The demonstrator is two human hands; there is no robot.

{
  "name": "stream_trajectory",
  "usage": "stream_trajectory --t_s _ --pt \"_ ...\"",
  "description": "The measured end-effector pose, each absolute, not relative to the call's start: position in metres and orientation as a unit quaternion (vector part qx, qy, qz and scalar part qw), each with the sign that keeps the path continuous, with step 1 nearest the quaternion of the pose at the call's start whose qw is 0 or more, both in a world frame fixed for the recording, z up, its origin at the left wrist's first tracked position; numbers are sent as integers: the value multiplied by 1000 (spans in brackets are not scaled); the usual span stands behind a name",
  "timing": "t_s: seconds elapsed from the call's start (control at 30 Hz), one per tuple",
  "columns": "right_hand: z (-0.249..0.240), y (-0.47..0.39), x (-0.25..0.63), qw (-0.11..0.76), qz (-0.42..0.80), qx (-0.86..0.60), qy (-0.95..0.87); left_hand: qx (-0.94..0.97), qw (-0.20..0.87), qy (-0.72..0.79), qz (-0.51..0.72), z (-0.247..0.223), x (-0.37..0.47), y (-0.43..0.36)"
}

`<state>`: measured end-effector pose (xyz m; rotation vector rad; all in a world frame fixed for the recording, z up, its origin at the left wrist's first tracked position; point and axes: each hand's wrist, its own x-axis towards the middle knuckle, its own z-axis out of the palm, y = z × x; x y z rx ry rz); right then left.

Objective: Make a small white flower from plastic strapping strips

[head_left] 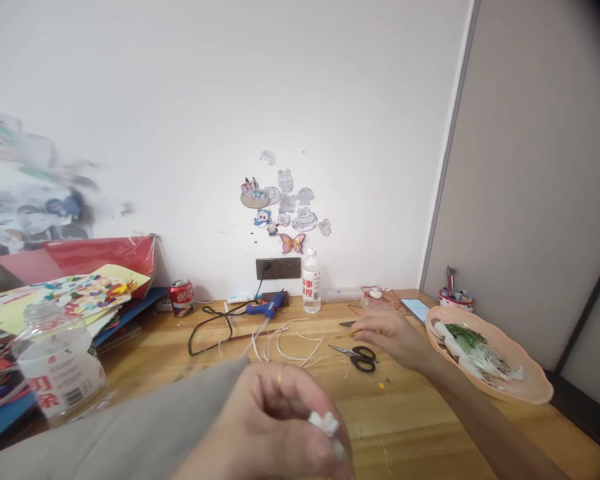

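Close to the camera, my left hand (280, 427) is closed, pinching a small white crumpled piece (325, 423) between thumb and fingers; its material is unclear. My right hand (385, 333) reaches across the wooden table (405, 427), palm down with its fingers bent together. From under those fingers pokes the dark pointed tip of a tool (347, 324), with a bit of yellow beside it; the rest is hidden. Just nearer than the right hand lie black-handled scissors (363, 359), blades to the left. Loops of white cord (290, 350) lie left of the scissors.
A blue glue gun (267, 307) with a black cable lies by a labelled bottle (311, 283). Right stands a peach tray (535, 380) holding green and white pieces, beside a phone (414, 309). Left are a red can (181, 298), a cut bottle (63, 373) and piled paper.
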<state>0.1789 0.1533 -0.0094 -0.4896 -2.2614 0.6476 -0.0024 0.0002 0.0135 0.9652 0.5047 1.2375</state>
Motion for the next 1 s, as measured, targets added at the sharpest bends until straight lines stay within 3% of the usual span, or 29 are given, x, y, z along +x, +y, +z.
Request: stream_trajectory --t_s 0.17,0.3,0.4,0.57,0.8,1.0 --pt "-7 141 180 380 308 -281 -826 431 544 389 606 22 -6 0" --pt "8 84 165 341 378 -270 -817 496 469 442 582 22 -5 1" --pt "11 59 156 368 411 -241 -798 528 465 436 561 22 -5 -1" --pt "9 55 152 432 348 -258 -791 477 493 453 569 21 -3 -6" --pt "9 56 158 385 420 -272 -775 489 458 473 572 24 -3 -3" --pt "6 59 162 351 491 -257 -754 451 515 493 537 25 -3 1"
